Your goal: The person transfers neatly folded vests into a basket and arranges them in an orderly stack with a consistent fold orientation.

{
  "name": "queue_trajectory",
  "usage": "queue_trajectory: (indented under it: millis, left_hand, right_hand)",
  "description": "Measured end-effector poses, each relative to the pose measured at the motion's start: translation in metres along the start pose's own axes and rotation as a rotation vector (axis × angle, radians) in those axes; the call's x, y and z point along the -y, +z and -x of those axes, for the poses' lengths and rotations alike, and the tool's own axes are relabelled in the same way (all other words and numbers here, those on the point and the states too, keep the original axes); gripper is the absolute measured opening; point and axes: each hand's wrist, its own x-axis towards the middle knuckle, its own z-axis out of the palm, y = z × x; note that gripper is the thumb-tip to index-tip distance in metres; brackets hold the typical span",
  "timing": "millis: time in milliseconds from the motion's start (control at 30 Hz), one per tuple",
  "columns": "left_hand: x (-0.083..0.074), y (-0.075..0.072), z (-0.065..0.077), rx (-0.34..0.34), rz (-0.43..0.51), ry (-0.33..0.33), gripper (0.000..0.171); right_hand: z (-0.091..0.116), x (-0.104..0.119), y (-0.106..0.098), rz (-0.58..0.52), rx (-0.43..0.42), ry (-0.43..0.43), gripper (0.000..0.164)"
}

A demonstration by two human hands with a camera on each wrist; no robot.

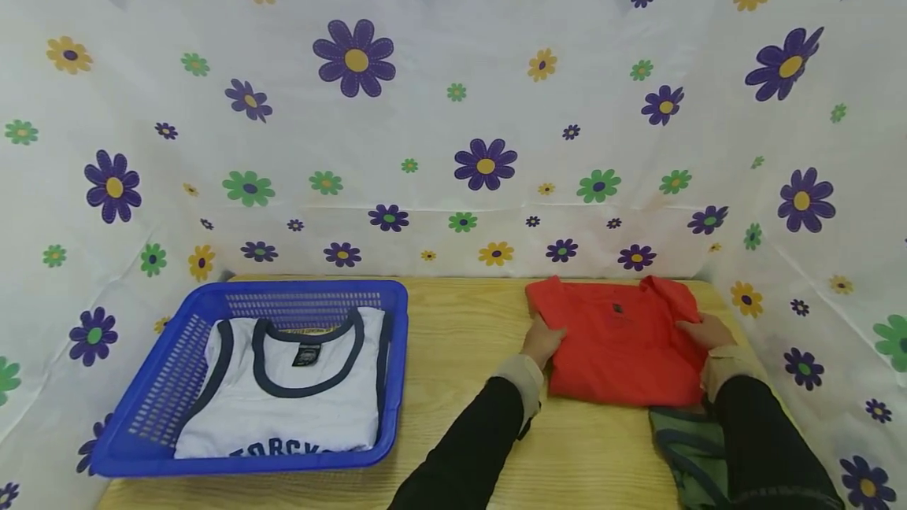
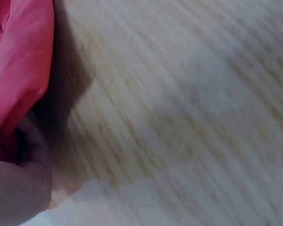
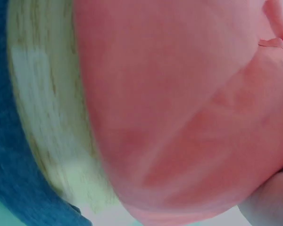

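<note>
A folded red shirt [image 1: 623, 352] lies on the right part of the table, its neck side toward the back, with a small dark label there. My left hand [image 1: 542, 341] grips its left edge, thumb on top and the other fingers out of sight under the cloth. On the opposite edge, my right hand [image 1: 708, 332] holds the fabric in the same way. In the left wrist view, the red cloth [image 2: 23, 61] rises at the left above the curled hand. The right wrist view is mostly filled by the shirt [image 3: 179, 103], with a bit of hand at the lower right.
At the left stands a blue plastic basket [image 1: 397, 384] holding a folded white shirt [image 1: 312, 423] with dark trim and lettering. A green garment [image 1: 687, 451] with dark trim lies under my right forearm. Flowered cloth [image 1: 425, 124] walls the wooden table [image 1: 468, 345] at the back and sides.
</note>
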Motion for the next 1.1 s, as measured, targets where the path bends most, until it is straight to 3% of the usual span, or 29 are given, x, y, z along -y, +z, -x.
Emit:
queue_trajectory:
  millis: [67, 100, 200, 433, 700, 867, 1100]
  left_hand:
    - [0.001, 0.004, -0.001, -0.005, 0.005, 0.002, 0.064]
    - [0.001, 0.005, -0.001, -0.007, 0.009, 0.0, 0.064]
    - [0.005, 0.004, -0.003, -0.017, 0.015, -0.007, 0.062]
    - [0.007, 0.007, -0.002, -0.046, 0.043, 0.041, 0.047]
    - [-0.003, 0.0, -0.002, 0.008, 0.086, 0.142, 0.044]
    - [-0.011, -0.013, -0.005, -0.014, 0.054, 0.182, 0.048]
    - [-0.026, -0.034, -0.003, 0.019, 0.076, 0.218, 0.05]
  right_hand:
    - [0.009, 0.01, -0.002, 0.003, -0.055, 0.009, 0.047]
    - [0.021, 0.026, -0.004, 0.027, -0.074, 0.06, 0.046]
    - [0.036, 0.048, 0.001, 0.027, -0.138, 0.091, 0.042]
    - [0.042, 0.045, 0.006, 0.005, -0.245, 0.102, 0.05]
    - [0.047, 0.052, 0.005, -0.067, -0.339, 0.118, 0.05]
    - [0.052, 0.07, 0.008, -0.105, -0.349, 0.095, 0.055]
    - [0.043, 0.07, 0.008, -0.208, -0.427, -0.059, 0.057]
